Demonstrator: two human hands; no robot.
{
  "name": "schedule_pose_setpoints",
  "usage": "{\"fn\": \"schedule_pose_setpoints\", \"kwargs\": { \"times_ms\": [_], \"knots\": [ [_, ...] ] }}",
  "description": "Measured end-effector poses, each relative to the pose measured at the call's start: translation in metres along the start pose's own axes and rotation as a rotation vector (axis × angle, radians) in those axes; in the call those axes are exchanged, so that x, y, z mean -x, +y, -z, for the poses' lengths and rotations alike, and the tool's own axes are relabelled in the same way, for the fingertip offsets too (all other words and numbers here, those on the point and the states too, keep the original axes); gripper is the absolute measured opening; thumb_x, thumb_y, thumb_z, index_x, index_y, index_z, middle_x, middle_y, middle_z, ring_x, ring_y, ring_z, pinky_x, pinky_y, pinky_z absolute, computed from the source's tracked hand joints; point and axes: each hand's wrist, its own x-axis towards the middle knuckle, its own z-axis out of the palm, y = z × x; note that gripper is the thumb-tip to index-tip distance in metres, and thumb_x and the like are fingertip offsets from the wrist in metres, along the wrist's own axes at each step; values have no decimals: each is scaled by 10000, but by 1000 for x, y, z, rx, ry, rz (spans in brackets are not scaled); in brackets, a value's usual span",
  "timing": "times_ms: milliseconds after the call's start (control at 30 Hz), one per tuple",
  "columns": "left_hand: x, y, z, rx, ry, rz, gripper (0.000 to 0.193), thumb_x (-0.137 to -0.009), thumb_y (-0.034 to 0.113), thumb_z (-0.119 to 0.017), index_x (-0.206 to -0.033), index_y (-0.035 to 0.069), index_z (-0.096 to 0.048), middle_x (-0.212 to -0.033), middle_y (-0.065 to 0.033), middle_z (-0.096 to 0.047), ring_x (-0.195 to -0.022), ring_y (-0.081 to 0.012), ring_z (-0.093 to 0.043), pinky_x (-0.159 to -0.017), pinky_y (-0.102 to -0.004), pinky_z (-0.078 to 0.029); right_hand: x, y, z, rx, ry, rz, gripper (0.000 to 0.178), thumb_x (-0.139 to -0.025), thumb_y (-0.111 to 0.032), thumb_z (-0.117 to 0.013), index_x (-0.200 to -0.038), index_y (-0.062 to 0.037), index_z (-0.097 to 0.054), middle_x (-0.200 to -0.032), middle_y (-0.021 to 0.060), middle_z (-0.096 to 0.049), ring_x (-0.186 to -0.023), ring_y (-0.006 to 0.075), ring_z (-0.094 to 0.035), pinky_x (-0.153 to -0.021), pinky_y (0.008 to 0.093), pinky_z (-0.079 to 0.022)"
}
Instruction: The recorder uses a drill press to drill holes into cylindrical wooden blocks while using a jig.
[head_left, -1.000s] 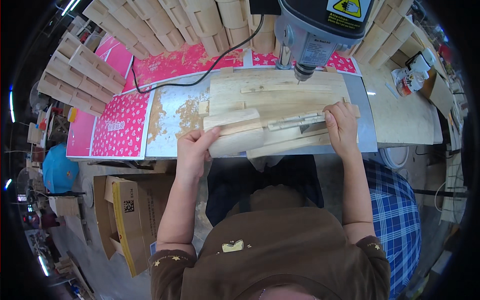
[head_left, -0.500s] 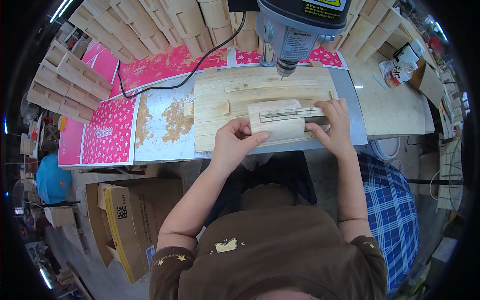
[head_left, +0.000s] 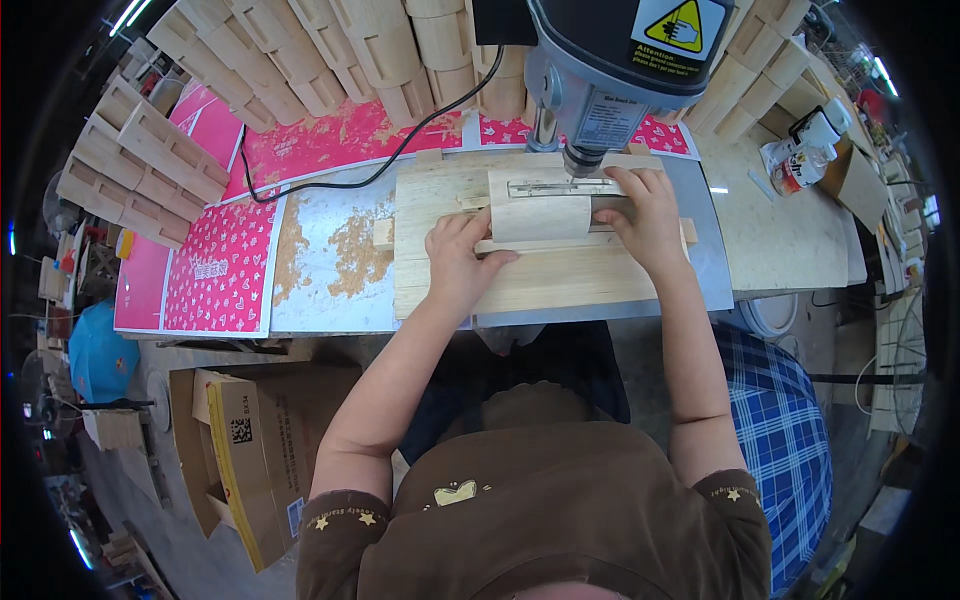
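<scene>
A pale, curved wooden block (head_left: pixel 540 220) with a long slot lies on the wooden board, below the drill press chuck (head_left: pixel 582 160). Along its slot runs a narrow strip (head_left: pixel 556 188), metallic or clear; I cannot tell which. My left hand (head_left: pixel 462 262) grips the block's left end, fingers at its edge and thumb stretched along the front. At the other end my right hand (head_left: pixel 645 215) is closed, its fingertips on the strip's right end and its thumb by the block's lower right edge. The drill tip is hidden from view.
The drill press (head_left: pixel 625 75) overhangs the wooden board (head_left: pixel 560 285). Its black cable (head_left: pixel 370 180) loops leftward over sawdust (head_left: pixel 360 250). Stacked slotted wooden pieces (head_left: pixel 380 50) line the back. A bottle (head_left: pixel 800 165) stands at the right; a cardboard box (head_left: pixel 265 450) is below left.
Both hands have moved the wooden block away from me, from the board's front to under the chuck. A wooden strip on the board now shows in front of the block.
</scene>
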Motion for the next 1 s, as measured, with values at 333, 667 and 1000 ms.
{"fn": "schedule_pose_setpoints", "kwargs": {
  "times_ms": [333, 667, 1000],
  "knots": [
    [2, -7, -1, 31, -38, 0, 588, -542, 207, -817, -1071, 38, -622, -787, -10, -559, -823, -213, -507, -799, -363, -332, -58, 16, 84, -596, 363, -20, 360, -833, -141, -637, -1160, -34, -535, -1100, 69, -584, -1014, 157, -555, -876, 293, -433],
    [1, -6, -1, 62, -91, 72, 599, -566, 209, -813, -1120, 93, -616, -747, 2, -521, -782, -175, -514, -781, -346, -304, -137, -15, 125, -468, 362, -121, 287, -888, -245, -502, -845, 14, -616, -665, 202, -553, -575, 246, -526, -578, 322, -434],
    [2, -4, 0, 102, -124, 120, 578, -584, 190, -808, -1126, 118, -622, -746, -6, -520, -756, -165, -510, -811, -335, -291, 2, -40, 68, -465, 450, -49, 115, -849, -44, -543, -870, 35, -623, -690, 70, -580, -594, 91, -519, -527, 223, -386]
  ]
}}
